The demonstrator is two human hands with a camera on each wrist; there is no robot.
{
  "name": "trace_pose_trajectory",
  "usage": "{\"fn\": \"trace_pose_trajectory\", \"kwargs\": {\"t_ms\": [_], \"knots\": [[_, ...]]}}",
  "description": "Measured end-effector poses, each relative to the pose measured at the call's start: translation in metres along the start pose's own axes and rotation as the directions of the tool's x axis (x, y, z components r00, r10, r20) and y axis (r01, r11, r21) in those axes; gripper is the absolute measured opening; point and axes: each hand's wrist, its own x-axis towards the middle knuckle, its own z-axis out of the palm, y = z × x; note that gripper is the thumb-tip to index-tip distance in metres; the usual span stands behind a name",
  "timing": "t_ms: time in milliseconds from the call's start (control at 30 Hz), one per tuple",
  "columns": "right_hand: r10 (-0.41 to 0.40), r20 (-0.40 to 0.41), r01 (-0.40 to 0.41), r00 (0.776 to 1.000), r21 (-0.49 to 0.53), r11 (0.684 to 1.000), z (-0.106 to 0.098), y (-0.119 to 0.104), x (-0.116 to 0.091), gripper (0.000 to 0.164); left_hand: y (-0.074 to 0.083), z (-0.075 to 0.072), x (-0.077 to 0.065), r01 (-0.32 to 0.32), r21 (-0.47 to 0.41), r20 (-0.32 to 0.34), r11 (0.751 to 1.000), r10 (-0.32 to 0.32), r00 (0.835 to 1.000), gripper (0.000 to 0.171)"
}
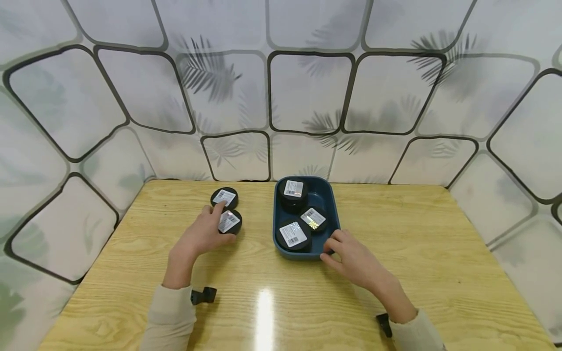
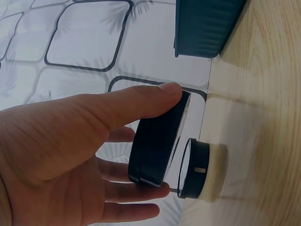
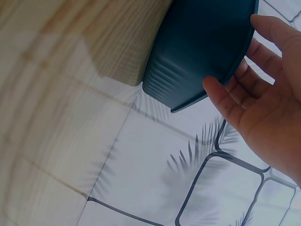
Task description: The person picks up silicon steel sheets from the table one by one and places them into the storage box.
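Note:
My left hand (image 1: 204,234) holds a flat, round black container (image 1: 230,222) with a white barcode label. In the left wrist view the thumb and fingers grip the container (image 2: 157,141) by its sides, tilted and above the wood. Just behind it a second black round container (image 1: 218,195) lies on the table. At the right front corner of a dark blue plastic bin (image 1: 335,214), my right hand (image 1: 355,258) holds the rim with thumb and fingers. Inside the bin are several labelled black containers, among them a taller one (image 1: 293,204) at the back left and a wide one (image 1: 281,241) in front.
The light wooden table (image 1: 439,253) ends at a pale patterned wall covering (image 1: 307,92) behind and on both sides. A bright reflection shows near the front middle. A dark strap-mounted piece (image 1: 204,295) sticks out from the left wrist.

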Motion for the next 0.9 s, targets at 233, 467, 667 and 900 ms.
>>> {"fn": "trace_pose_trajectory", "kwargs": {"t_ms": [233,467,667,900], "knots": [[-0.002,-0.002,0.002,1.0,-0.01,1.0,0.001,0.0,0.0,0.011,0.004,0.002,0.001,-0.039,-0.006,-0.055,0.999,0.039,0.998,0.092],[-0.003,-0.002,0.003,1.0,0.001,1.0,0.001,0.0,0.001,0.011,0.009,0.004,0.002,-0.09,-0.009,-0.105,0.996,0.089,0.99,0.091],[-0.009,0.003,0.009,1.0,0.002,1.0,0.002,0.0,0.001,0.011,0.017,0.007,0.003,-0.117,0.004,-0.151,0.993,0.117,0.982,0.089],[-0.013,-0.005,0.013,1.0,0.0,1.0,0.003,0.001,0.001,0.011,0.033,0.015,0.011,-0.199,0.03,-0.215,0.979,0.201,0.956,0.086]]}}
